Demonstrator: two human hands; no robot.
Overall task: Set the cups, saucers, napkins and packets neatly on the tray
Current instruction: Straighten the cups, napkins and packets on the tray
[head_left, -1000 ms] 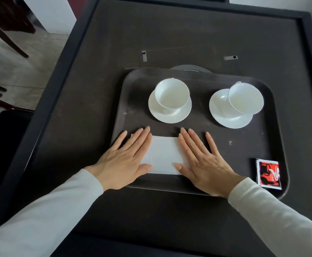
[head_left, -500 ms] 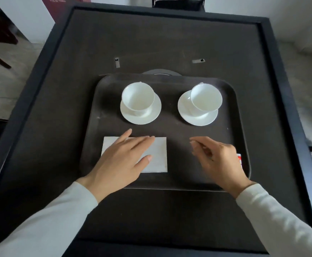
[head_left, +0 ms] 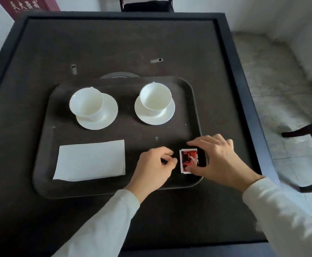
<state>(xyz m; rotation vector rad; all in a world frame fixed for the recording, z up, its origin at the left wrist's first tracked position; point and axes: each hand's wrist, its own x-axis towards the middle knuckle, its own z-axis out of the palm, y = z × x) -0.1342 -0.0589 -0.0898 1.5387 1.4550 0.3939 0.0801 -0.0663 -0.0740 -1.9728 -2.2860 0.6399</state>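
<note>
BENCH-TOP, TRAY NEARLY SET: My right grip [head_left: 220, 160] closes thumb and forefinger on the near and far edges of the red packets [head_left: 189, 161] at the near right corner of the tray [head_left: 142, 133], apparently to square the stack. My left grip [head_left: 155, 167], curled with nothing visible in it, sits just left of the packets, likely to steady that side. The napkin [head_left: 90, 160] lies flat further left. Beyond both grips, the left cup [head_left: 86, 104] and right cup [head_left: 155, 98] stand upright on their saucers [head_left: 108, 112].
</note>
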